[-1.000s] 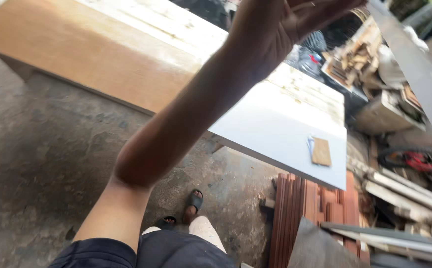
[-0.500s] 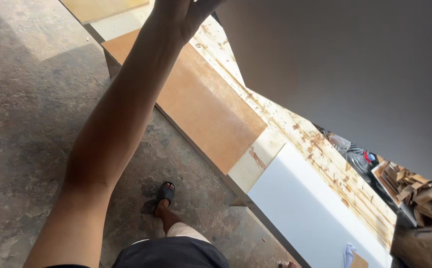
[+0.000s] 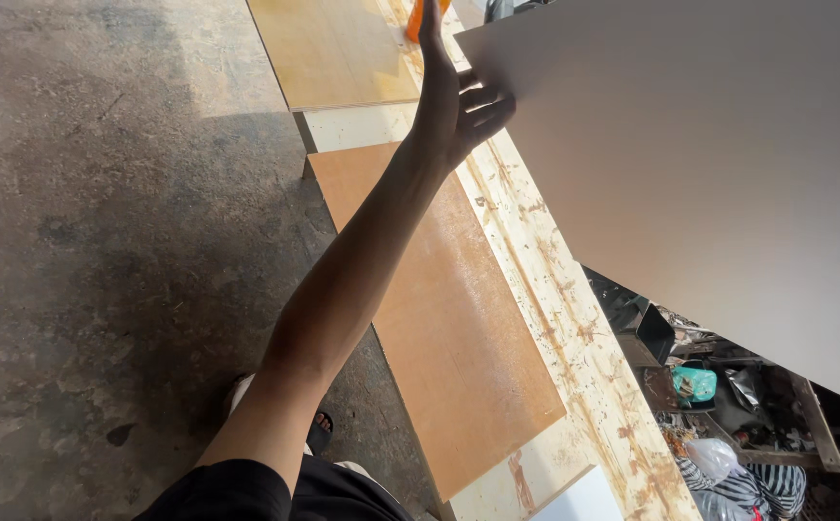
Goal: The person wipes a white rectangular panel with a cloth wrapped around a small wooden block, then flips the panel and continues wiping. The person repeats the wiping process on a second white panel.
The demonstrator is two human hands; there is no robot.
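On the far left lay the grey concrete floor (image 3: 102,241), rough and spotted, with a bright patch of sun near the top. Low down, a foot in a dark sandal (image 3: 319,431) stood on that floor, just beside the worktop. The person's left arm reached up and away from the bottom of the view. At its end, the left hand (image 3: 451,101) gripped the near edge of a big grey-white board (image 3: 709,174). The thumb side lay on the near face and the fingers (image 3: 493,106) curled around the edge. The board was held up in the air, tilted, and it filled the whole upper right of the view.

Under the arm ran a long worktop (image 3: 574,367) of pale wood, marked with brown stains. An orange-brown sheet (image 3: 449,328) lay flat on it, and a lighter yellow-brown sheet (image 3: 338,48) lay farther along. Something orange (image 3: 418,21) showed just behind the hand, too hidden to name.

To the right, below the board, sat a messy pile with a small teal thing (image 3: 695,383) and a clear plastic bag (image 3: 709,455).

The right hand was not in view.
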